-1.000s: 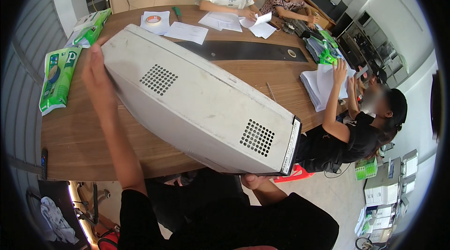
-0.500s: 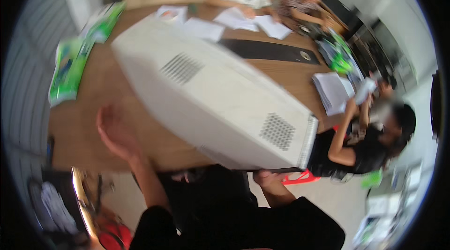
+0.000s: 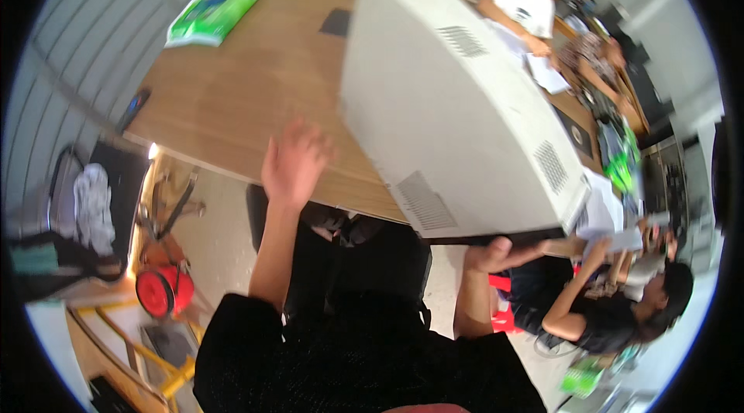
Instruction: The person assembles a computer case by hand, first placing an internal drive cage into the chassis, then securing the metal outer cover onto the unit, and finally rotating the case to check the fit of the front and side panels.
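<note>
A large off-white computer case (image 3: 457, 118), with vent patches in its metal panels, stands tilted over the brown wooden table (image 3: 248, 80). My right hand (image 3: 496, 254) grips the black edge at its near lower end; the thumb shows beside that edge, and the case partly hides the fingers. To the left of the case, my left hand (image 3: 294, 161) hovers over the table's near edge, fingers apart and slightly blurred, holding nothing.
Green-and-white packages (image 3: 221, 6) lie at the table's far left. People sit along the far and right sides, one by papers (image 3: 546, 72), another in black (image 3: 597, 320). A red round object (image 3: 163, 289) and a yellow frame (image 3: 167, 374) are at the lower left.
The computer case has swung more upright and its far end has moved right. My left hand has moved right, away from the packages. The whole view has turned left.
</note>
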Demonstrator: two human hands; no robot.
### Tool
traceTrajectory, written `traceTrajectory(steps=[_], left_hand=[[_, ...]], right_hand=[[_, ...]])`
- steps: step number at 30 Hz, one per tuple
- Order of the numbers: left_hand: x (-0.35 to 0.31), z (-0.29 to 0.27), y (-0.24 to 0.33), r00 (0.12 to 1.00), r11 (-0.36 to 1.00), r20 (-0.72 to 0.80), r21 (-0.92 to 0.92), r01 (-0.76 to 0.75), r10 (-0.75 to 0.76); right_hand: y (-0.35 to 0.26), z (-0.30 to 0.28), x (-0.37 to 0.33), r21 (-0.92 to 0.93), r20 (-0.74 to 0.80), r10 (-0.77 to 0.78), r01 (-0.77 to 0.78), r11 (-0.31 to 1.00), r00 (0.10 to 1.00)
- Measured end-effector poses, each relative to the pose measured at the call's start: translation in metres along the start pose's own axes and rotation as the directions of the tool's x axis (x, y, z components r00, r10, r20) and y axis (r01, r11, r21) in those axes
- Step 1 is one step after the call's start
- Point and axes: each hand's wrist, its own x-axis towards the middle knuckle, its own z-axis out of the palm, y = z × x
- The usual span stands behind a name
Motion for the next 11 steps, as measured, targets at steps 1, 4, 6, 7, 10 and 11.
traceTrajectory(steps=[1,4,6,7,10,11], left_hand=[[-0.014,0.002,-0.006,0.997,0.992,-0.04,0.101,0.071,-0.068],[-0.053,0.002,-0.015,0.865,0.664,-0.3,0.554,0.502,-0.403],[-0.079,0.018,-0.011,0.71,0.192,-0.518,0.727,0.659,-0.478],[-0.089,0.013,-0.011,0.673,0.005,-0.575,0.758,0.652,-0.466],[-0.121,-0.008,-0.013,0.714,-0.342,-0.598,0.799,0.495,-0.363],[-0.127,-0.019,-0.01,0.672,-0.305,-0.658,0.753,0.583,-0.339]], right_hand=[[-0.008,0.004,0.007,0.014,0.011,0.027,-0.027,1.0,1.0],[-0.006,-0.003,0.003,0.121,0.026,0.048,-0.051,0.991,0.999],[-0.01,-0.012,-0.012,0.065,0.139,0.124,-0.134,0.989,0.982],[-0.006,-0.015,-0.024,0.069,0.171,0.182,-0.197,0.978,0.968],[-0.001,-0.016,-0.047,0.124,0.332,0.325,-0.382,0.916,0.885],[-0.004,-0.019,-0.046,0.116,0.304,0.319,-0.367,0.923,0.898]])
